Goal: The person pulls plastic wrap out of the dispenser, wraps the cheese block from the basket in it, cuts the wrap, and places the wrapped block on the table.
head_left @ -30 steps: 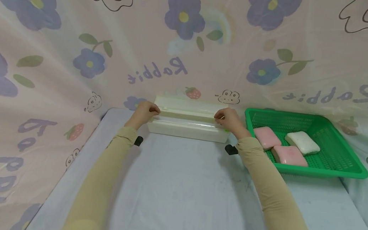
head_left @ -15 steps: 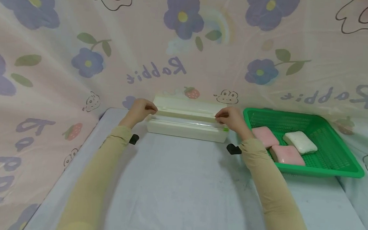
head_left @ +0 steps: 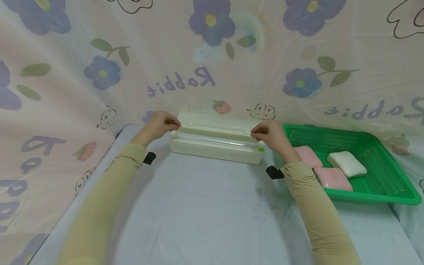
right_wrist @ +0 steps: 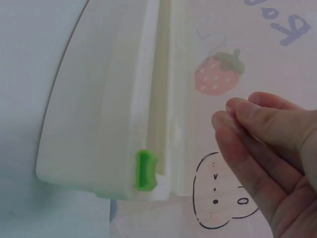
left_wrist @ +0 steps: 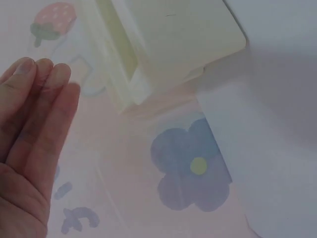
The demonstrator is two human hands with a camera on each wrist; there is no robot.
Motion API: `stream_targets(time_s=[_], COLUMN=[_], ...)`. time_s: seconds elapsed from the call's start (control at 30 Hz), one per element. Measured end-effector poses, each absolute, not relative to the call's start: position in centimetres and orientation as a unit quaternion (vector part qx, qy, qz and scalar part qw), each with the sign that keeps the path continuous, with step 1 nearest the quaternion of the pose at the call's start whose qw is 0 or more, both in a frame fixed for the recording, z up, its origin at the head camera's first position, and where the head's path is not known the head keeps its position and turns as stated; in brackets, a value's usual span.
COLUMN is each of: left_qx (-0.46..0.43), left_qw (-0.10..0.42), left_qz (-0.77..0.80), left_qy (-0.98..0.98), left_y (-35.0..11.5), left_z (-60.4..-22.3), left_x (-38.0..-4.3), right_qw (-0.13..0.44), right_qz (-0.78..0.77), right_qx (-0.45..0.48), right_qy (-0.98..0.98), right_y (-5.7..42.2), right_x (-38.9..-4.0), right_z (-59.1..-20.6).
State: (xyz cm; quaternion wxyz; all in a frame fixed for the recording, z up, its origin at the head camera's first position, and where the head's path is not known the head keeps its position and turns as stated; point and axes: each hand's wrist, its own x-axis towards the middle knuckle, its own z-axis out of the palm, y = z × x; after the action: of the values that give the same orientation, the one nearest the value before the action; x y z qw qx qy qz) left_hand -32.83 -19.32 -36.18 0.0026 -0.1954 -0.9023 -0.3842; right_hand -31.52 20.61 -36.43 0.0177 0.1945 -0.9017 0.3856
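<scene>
Both hands have lifted slightly: left hand [head_left: 159,123] and right hand [head_left: 269,133] pinch clear film [head_left: 217,140] above the dispenser [head_left: 216,148] at the table's [head_left: 206,214] far edge. The green basket [head_left: 389,184] holds two pink soaps [head_left: 332,178] and a white one [head_left: 346,163].

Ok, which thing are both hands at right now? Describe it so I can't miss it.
Start at the green basket on the table's right side; just left of it, against the flowered backdrop, lies a long cream dispenser box. The left hand and right hand sit at its ends. Unlike the soaps, it has a small green tab.
</scene>
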Motion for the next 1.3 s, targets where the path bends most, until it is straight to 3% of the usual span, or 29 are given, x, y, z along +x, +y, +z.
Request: stream_targets(time_s=[0.33,0.83,1.3], left_qx=[-0.189,-0.199,-0.23], left_qw=[0.0,0.051,0.082], left_qz=[-0.392,-0.4,-0.381], left_qy=[-0.9,-0.893,-0.892], left_y=[-19.7,-19.9,-20.3], left_z=[-34.8,-32.7,-30.6], left_x=[-31.9,-31.2,-29.8], right_qw=[0.025,0.043,0.105], right_qz=[0.38,0.389,0.374], right_qx=[0.184,0.199,0.232], right_qy=[-0.906,-0.898,-0.892], right_y=[20.7,21.2,21.1], right_x=[-30.3,-29.1,-27.7], right_z=[-34.9,-32.8,-31.0])
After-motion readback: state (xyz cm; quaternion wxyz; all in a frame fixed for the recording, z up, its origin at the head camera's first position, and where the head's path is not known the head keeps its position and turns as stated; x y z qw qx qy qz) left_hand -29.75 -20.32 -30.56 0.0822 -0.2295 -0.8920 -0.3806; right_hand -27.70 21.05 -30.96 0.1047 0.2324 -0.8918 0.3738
